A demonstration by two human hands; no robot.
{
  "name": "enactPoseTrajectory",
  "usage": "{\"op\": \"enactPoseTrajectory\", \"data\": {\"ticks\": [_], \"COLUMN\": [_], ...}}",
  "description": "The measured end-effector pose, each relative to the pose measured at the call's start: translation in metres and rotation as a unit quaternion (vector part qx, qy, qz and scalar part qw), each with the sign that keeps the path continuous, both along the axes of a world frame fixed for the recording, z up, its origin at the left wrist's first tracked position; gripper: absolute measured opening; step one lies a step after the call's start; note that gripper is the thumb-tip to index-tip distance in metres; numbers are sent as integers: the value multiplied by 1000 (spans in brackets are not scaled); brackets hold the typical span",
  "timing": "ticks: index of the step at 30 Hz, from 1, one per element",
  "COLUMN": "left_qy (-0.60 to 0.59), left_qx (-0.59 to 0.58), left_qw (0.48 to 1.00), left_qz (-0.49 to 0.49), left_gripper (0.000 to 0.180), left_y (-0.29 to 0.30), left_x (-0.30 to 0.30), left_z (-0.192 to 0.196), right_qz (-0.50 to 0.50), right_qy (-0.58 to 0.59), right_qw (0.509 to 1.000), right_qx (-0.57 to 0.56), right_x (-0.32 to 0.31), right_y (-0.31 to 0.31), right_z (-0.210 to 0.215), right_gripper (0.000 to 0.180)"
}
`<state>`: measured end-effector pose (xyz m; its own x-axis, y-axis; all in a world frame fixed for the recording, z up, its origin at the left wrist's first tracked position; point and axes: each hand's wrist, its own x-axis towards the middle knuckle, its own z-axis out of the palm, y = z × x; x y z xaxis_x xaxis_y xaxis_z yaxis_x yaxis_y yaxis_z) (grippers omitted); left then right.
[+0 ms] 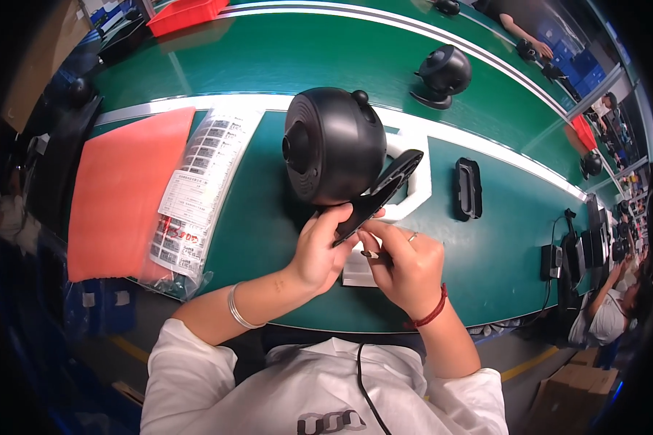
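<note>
A black, ball-shaped device [337, 145] with a round knob on top and a flat stand [388, 185] is tilted up off the table. My left hand [319, 250] grips it by the stand, whose underside faces me. Close beside the stand's lower edge, my right hand [406, 261] is closed in a pinch. A small dark-edged piece shows at its fingers, too small to name. Beneath my hands lies a small whitish block or card [360, 270], partly covered. Behind the device, a white ring-shaped piece [421, 181] rests on the green table.
Left lie a pink sheet [127, 188] and bagged printed labels [203, 174]. A black oblong tray [468, 190] is to the right. Across the white rail, another black device [445, 71] stands on the green line, with a red bin [185, 14] far left. Other people work at right.
</note>
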<state>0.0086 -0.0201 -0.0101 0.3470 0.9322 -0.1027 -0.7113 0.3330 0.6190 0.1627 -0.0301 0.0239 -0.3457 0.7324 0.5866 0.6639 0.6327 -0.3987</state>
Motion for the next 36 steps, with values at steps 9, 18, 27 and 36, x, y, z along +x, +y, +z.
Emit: {"op": "enactPoseTrajectory", "data": {"ticks": [9, 18, 27, 36], "left_qy": [11, -8, 14, -24], "left_qx": [-22, -51, -42, 25], "left_qw": [998, 989, 995, 996], "left_qz": [64, 136, 85, 81], "left_gripper": [38, 26, 26, 38], "left_y": [-3, -8, -4, -2], "left_x": [14, 16, 11, 15], "left_z": [-2, -12, -13, 0], "right_qz": [-36, -62, -74, -128], "right_qy": [202, 231, 144, 39], "right_qw": [956, 949, 976, 988], "right_qx": [-211, -206, -148, -82], "right_x": [-13, -34, -36, 16], "right_y": [-8, -18, -16, 9], "right_z": [-3, -19, -20, 11], "right_gripper": [7, 5, 20, 19]}}
